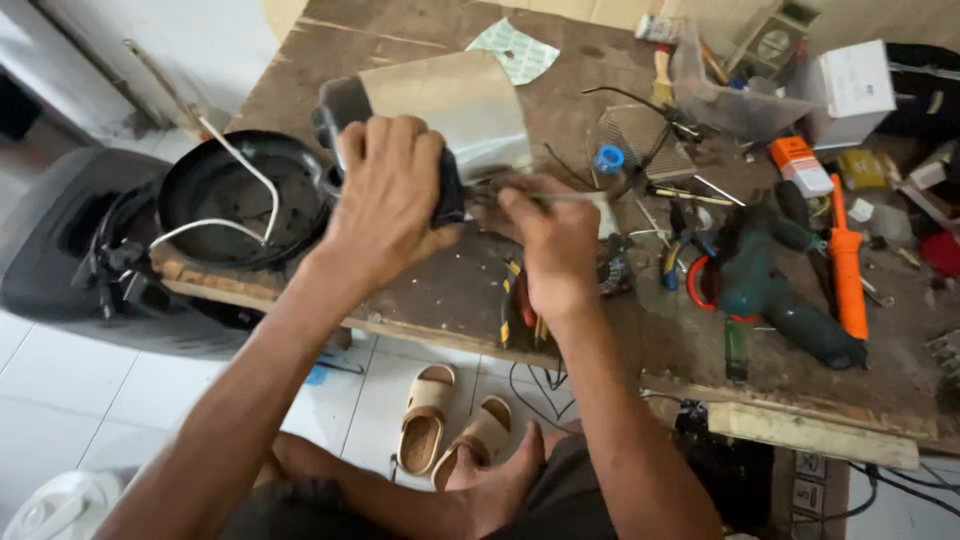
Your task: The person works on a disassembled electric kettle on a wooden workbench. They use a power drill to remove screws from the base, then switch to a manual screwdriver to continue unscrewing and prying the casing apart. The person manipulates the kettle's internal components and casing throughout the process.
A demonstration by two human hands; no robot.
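My left hand (390, 195) grips the dark handle end of a shiny metal appliance body (455, 105) lying on the workbench (430, 300). My right hand (555, 245) is closed on a thin metal tool (560, 197), a screwdriver by its look, whose shaft points left into the appliance's handle joint right beside my left hand. A round black base (235, 195) with a white cord (250, 175) looping across it sits just left of my left hand.
A green power drill (775, 290), orange tool (848, 265), pliers (520, 310), clear plastic box (730, 95) and white box (855, 80) crowd the right of the bench. A black appliance (70, 250) stands on the floor at left. Beige sandals (450, 430) lie below.
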